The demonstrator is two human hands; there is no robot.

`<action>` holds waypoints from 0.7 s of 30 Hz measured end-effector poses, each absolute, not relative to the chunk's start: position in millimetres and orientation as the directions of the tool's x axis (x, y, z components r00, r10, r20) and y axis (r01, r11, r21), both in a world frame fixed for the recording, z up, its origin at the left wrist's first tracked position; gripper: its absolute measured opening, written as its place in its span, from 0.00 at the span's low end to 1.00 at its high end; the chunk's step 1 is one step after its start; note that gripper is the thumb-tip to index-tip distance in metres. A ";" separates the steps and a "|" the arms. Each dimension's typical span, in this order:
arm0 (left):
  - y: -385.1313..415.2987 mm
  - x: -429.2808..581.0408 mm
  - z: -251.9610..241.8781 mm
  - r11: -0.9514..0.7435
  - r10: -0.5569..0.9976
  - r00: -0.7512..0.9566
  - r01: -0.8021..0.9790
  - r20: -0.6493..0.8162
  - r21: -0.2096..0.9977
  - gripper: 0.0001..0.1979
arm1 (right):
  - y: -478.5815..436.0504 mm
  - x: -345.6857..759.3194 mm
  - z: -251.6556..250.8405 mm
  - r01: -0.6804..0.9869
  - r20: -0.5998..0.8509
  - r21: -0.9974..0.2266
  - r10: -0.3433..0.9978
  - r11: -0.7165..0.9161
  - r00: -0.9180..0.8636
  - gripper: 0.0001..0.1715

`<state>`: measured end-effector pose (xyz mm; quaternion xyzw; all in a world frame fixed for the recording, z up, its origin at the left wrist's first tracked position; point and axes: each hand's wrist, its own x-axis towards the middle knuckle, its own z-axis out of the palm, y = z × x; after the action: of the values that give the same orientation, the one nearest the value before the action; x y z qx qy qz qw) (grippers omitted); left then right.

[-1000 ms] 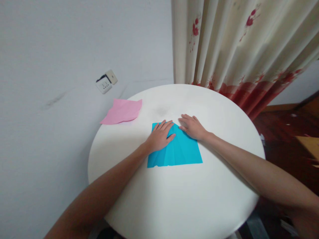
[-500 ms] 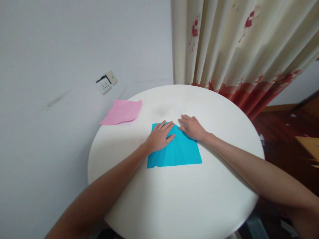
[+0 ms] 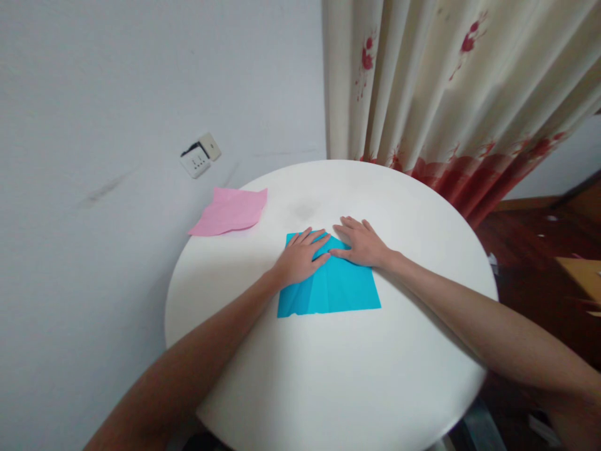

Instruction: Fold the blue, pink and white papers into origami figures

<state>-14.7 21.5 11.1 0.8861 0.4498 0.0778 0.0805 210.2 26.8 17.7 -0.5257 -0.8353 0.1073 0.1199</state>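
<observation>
A bright blue sheet of paper (image 3: 335, 288) lies on the round white table (image 3: 342, 376), with crease lines running down it and a slightly uneven near edge. My left hand (image 3: 299, 257) rests flat on its left part, fingers spread toward the far edge. Over the upper right part lies my right hand (image 3: 359, 243), fingers apart and its thumb stretched across the paper toward the left thumb. The far right corner of the sheet is hidden beneath my right hand or folded in; I cannot tell which.
A pink sheet of paper (image 3: 230, 212) lies at the table's far left, partly over the edge by the wall. Behind it a wall socket (image 3: 196, 161) is fixed to the wall. A cream and red curtain (image 3: 422, 94) hangs beyond the table.
My right hand's thumb has moved left and spread away from the fingers, close to my left thumb. My left hand and the blue paper stay in place.
</observation>
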 end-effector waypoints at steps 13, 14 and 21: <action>29.9 -20.7 14.6 -0.575 0.810 0.583 0.764 0.068 0.293 0.29 | 28.5 211.8 20.6 0.841 0.078 -0.335 0.902 0.425 -0.425 0.43; 30.8 -22.0 14.0 -0.575 0.808 0.586 0.760 0.062 0.303 0.30 | 28.8 212.3 20.1 0.839 0.080 -0.337 0.901 0.428 -0.427 0.43; 32.9 -27.6 13.3 -0.595 0.789 0.614 0.746 0.039 0.299 0.36 | 36.2 221.9 18.2 0.777 0.131 -0.464 0.900 0.426 -0.415 0.30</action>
<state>-27.6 32.9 13.3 0.8891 0.4315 0.0838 0.1274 221.9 36.2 18.2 -0.5087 -0.8241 0.1684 0.1836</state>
